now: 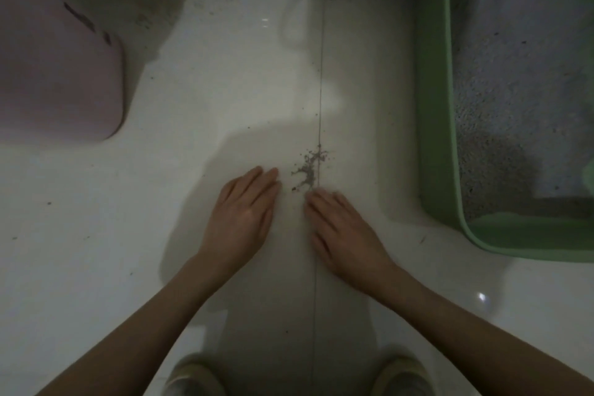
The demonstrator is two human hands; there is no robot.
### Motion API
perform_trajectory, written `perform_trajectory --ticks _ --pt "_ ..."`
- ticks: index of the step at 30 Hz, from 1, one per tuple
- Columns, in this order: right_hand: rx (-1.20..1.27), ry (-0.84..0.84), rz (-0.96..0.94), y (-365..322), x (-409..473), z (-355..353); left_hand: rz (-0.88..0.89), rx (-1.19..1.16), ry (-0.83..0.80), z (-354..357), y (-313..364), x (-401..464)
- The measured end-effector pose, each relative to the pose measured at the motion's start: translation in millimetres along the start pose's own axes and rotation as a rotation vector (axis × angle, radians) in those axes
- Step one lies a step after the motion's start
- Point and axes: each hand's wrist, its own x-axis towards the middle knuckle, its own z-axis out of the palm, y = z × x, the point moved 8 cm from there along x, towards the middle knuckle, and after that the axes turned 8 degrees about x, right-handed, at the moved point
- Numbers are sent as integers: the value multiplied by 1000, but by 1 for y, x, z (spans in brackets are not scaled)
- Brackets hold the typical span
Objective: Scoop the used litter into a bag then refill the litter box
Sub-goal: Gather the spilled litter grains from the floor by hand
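Green litter box point(437, 125) along the right edge of the frame, long axis running top to bottom, grey litter point(514, 80) inside. Small spill of litter grains point(308, 167) at frame centre on the white floor point(225, 80). Left hand point(241, 219) and right hand point(344, 231) flat just below the spill, fingers straight, holding nothing. Pink container point(54, 67) upper left.

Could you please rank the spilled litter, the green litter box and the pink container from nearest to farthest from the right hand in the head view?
From the right hand:
1. Spilled litter, just beyond its fingertips.
2. Green litter box, to its right.
3. Pink container, far left.
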Motion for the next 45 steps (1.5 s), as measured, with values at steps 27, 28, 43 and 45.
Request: perform_trajectory --ticks 27,28,43,45 --pt "-219 -115 -10 13 9 8 2 148 -147 26 15 -26" --pt "-220 -116 -23 13 6 6 -3 140 -146 25 15 -28" --pt "-266 -145 -46 28 6 10 75 169 -111 30 22 -29" --pt "-268 -129 -23 31 13 6 53 182 -99 30 18 -17"
